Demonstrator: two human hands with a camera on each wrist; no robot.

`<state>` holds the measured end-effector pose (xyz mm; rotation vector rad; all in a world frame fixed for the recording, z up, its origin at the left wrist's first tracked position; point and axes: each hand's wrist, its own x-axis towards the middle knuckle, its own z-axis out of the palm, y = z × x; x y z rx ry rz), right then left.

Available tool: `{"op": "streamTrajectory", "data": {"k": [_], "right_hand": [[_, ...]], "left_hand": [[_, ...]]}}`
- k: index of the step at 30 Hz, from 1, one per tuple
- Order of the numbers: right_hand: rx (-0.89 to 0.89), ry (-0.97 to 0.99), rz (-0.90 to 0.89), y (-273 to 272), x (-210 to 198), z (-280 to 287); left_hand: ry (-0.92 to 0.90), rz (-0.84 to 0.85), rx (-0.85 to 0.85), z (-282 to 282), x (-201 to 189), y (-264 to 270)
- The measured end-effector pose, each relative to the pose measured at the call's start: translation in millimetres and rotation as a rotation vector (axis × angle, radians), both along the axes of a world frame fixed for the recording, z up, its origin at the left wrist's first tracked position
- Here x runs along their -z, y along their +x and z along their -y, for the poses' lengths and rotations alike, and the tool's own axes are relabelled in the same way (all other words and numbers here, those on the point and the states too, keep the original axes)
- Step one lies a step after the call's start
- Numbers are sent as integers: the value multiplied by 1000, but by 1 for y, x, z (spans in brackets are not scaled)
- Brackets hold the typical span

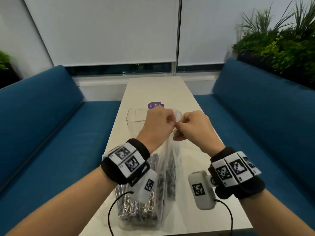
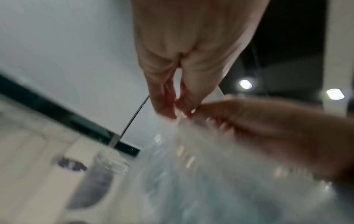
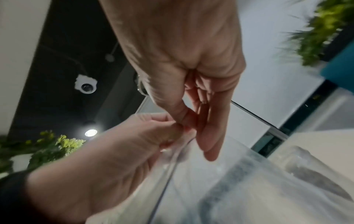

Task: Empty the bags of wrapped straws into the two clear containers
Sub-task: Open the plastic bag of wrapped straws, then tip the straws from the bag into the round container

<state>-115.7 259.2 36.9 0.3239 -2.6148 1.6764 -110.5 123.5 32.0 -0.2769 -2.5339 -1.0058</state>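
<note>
A clear plastic bag (image 1: 167, 169) of dark wrapped straws (image 1: 136, 208) stands on the white table (image 1: 172, 92), its top raised between my hands. My left hand (image 1: 159, 124) and right hand (image 1: 190, 126) meet above it, and each pinches the bag's top edge. The left wrist view shows the left hand (image 2: 172, 106) pinching the film (image 2: 191, 151) beside the right hand (image 2: 249, 125). In the right wrist view the right hand (image 3: 193, 121) pinches the bag (image 3: 191, 181) against the left hand (image 3: 153, 136). A clear container (image 1: 136, 116) stands just behind my hands, partly hidden.
A round purple sticker (image 1: 156, 105) lies on the table beyond the container. Blue benches (image 1: 51, 133) run along both sides of the table. Plants (image 1: 281, 43) stand behind the right bench. Cables (image 1: 112, 210) hang from my wrist cameras near the table's front edge.
</note>
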Motion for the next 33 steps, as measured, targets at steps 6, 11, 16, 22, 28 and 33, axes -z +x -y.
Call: {"op": "streamTrajectory", "data": {"k": [6, 11, 16, 22, 28, 33], "right_hand": [[29, 47, 27, -3, 4, 1], [-61, 90, 192, 0, 10, 16], [-10, 329, 74, -8, 9, -12], [-53, 488, 138, -10, 10, -16], [25, 649, 268, -5, 15, -56], [-35, 627, 210, 0, 27, -40]], "left_hand": [[-162, 173, -87, 15, 23, -3], [3, 190, 72, 9, 10, 1], [-618, -8, -161, 22, 15, 13], [-246, 604, 132, 27, 19, 7], [-810, 172, -329, 45, 18, 4], [385, 602, -58, 39, 17, -10]]}}
